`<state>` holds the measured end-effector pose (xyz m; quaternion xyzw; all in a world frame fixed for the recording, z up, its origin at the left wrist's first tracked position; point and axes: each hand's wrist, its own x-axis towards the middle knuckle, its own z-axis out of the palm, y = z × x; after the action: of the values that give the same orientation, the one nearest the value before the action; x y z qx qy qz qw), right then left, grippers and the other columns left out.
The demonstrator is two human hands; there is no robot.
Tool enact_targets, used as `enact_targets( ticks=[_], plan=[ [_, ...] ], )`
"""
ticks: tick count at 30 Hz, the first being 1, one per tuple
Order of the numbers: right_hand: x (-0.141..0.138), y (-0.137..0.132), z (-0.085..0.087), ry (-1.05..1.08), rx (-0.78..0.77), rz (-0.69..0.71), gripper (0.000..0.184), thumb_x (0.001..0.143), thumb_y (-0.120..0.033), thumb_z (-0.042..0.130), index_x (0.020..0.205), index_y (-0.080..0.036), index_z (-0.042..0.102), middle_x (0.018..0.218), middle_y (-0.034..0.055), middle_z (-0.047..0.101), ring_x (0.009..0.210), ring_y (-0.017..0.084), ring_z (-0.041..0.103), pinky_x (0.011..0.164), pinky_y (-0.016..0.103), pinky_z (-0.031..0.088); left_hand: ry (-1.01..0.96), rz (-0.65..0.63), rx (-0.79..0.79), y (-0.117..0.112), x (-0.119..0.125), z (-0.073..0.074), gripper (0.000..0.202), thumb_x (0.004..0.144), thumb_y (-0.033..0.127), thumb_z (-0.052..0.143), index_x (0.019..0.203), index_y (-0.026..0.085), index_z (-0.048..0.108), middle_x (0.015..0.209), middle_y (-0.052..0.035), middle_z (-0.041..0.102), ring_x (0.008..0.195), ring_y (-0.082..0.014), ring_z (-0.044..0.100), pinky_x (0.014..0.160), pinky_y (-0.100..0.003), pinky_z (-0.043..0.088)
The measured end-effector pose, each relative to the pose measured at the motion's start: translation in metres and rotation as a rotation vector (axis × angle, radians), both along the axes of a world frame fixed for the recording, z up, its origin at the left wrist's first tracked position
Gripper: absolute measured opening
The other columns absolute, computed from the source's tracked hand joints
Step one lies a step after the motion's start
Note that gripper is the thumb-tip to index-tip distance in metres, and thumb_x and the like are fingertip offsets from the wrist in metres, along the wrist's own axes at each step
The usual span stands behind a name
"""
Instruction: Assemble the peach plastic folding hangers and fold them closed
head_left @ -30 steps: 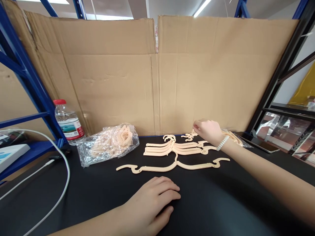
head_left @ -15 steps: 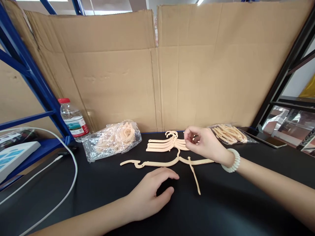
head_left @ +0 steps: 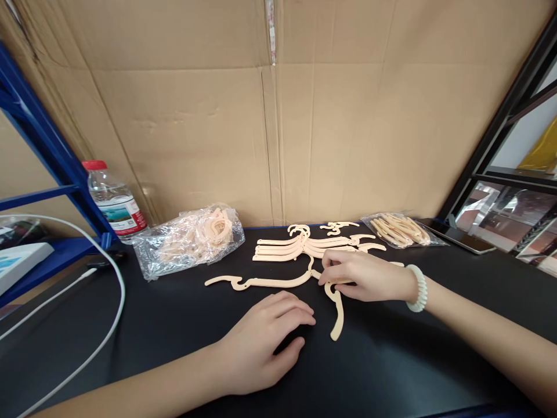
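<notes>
A pale wooden-looking hanger (head_left: pixel 278 283) lies on the black table, its left arm ending in a hooked end piece. My right hand (head_left: pixel 365 276) is over the hanger's right arm, fingers pinched at the upper end of a loose hooked hanger piece (head_left: pixel 337 319). That piece points toward me, and the fingers hide part of it and of the hanger's arm. My left hand (head_left: pixel 270 339) rests on the table in front of the hanger, fingers curved and thumb apart, holding nothing. Behind them lies a row of several hangers (head_left: pixel 282 248), some with hooked ends on the right.
At the back left is a clear bag of hanger parts (head_left: pixel 187 241) beside a water bottle (head_left: pixel 115 203). Small hooked pieces (head_left: pixel 337 226), a bag of long parts (head_left: pixel 400 230) and a dark tablet (head_left: pixel 456 237) lie at the back right. A white cable (head_left: pixel 117 302) curves along the left.
My right hand has come down toward me onto the hanger's right arm. The loose hooked piece, seen edge-on before, now shows its flat side. My left hand stays nearly in place; the view has tilted down.
</notes>
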<state>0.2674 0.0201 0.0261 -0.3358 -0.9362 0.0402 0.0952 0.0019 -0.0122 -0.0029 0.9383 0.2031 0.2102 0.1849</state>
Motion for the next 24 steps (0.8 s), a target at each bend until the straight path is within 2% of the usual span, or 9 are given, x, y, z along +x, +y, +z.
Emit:
enact_targets(
  ticks=[3, 6, 10, 14, 17, 20, 22, 24],
  plan=[
    [-0.002, 0.001, -0.007, 0.032, 0.080, 0.035, 0.022, 0.084, -0.006, 0.053, 0.092, -0.019, 0.069, 0.092, 0.0055, 0.058, 0.079, 0.017, 0.057, 0.065, 0.027, 0.044, -0.003, 0.010, -0.023, 0.000, 0.000, 0.001, 0.033, 0.085, 0.010, 0.051, 0.115, 0.021, 0.061, 0.119, -0.0084, 0.066, 0.110, -0.0226, 0.060, 0.098, -0.038, 0.050],
    [-0.003, -0.001, -0.007, 0.119, 0.110, 0.066, 0.017, 0.091, -0.011, 0.049, 0.091, -0.017, 0.065, 0.096, 0.0074, 0.060, 0.084, 0.019, 0.058, 0.072, 0.029, 0.046, -0.069, 0.089, -0.078, 0.001, 0.000, -0.002, 0.036, 0.087, 0.011, 0.051, 0.120, 0.023, 0.057, 0.118, -0.0067, 0.066, 0.107, -0.0200, 0.062, 0.095, -0.034, 0.051],
    [-0.008, -0.008, -0.004, 0.287, 0.066, 0.019, 0.020, 0.099, -0.018, 0.042, 0.100, -0.017, 0.063, 0.088, 0.0059, 0.065, 0.080, 0.018, 0.060, 0.074, 0.028, 0.046, -0.238, 0.217, -0.182, 0.005, 0.001, -0.008, 0.037, 0.088, 0.010, 0.047, 0.122, 0.024, 0.052, 0.106, -0.0042, 0.067, 0.089, -0.0155, 0.066, 0.083, -0.030, 0.055],
    [-0.023, -0.018, -0.008, 0.373, -0.044, 0.041, 0.024, 0.101, -0.020, 0.040, 0.093, -0.017, 0.062, 0.080, 0.0034, 0.065, 0.071, 0.015, 0.059, 0.069, 0.026, 0.045, -0.348, 0.194, -0.353, 0.007, 0.007, -0.008, 0.039, 0.085, 0.011, 0.052, 0.122, 0.024, 0.054, 0.102, -0.0037, 0.066, 0.080, -0.0140, 0.065, 0.072, -0.028, 0.056],
    [-0.038, -0.026, -0.015, 0.394, -0.075, 0.070, 0.022, 0.101, -0.022, 0.043, 0.090, -0.018, 0.061, 0.079, 0.0030, 0.065, 0.071, 0.015, 0.059, 0.067, 0.025, 0.044, -0.405, 0.189, -0.513, 0.006, 0.010, -0.005, 0.027, 0.083, 0.015, 0.060, 0.109, 0.021, 0.061, 0.093, -0.0025, 0.064, 0.076, -0.0139, 0.064, 0.067, -0.026, 0.055],
    [-0.048, -0.031, -0.020, 0.462, -0.167, 0.061, 0.018, 0.099, -0.028, 0.051, 0.086, -0.019, 0.059, 0.075, 0.0005, 0.065, 0.066, 0.014, 0.059, 0.062, 0.023, 0.043, -0.465, 0.215, -0.628, 0.005, 0.011, -0.003, 0.009, 0.086, 0.024, 0.060, 0.092, 0.018, 0.064, 0.085, -0.0019, 0.060, 0.071, -0.0134, 0.062, 0.064, -0.026, 0.054],
    [-0.048, -0.030, -0.020, 0.519, -0.222, 0.041, 0.016, 0.097, -0.032, 0.055, 0.089, -0.019, 0.060, 0.075, -0.0006, 0.066, 0.064, 0.012, 0.058, 0.060, 0.022, 0.043, -0.494, 0.266, -0.676, 0.006, 0.011, -0.003, 0.015, 0.088, 0.031, 0.059, 0.083, 0.017, 0.062, 0.078, -0.0016, 0.060, 0.066, -0.0131, 0.061, 0.062, -0.026, 0.053],
    [-0.040, -0.022, -0.019, 0.550, -0.178, -0.005, 0.018, 0.099, -0.033, 0.052, 0.091, -0.019, 0.061, 0.078, 0.0002, 0.066, 0.066, 0.013, 0.058, 0.062, 0.022, 0.045, -0.528, 0.345, -0.705, 0.006, 0.010, -0.003, 0.022, 0.089, 0.036, 0.059, 0.079, 0.017, 0.059, 0.070, -0.0005, 0.061, 0.064, -0.0134, 0.061, 0.062, -0.027, 0.053]
  ],
)
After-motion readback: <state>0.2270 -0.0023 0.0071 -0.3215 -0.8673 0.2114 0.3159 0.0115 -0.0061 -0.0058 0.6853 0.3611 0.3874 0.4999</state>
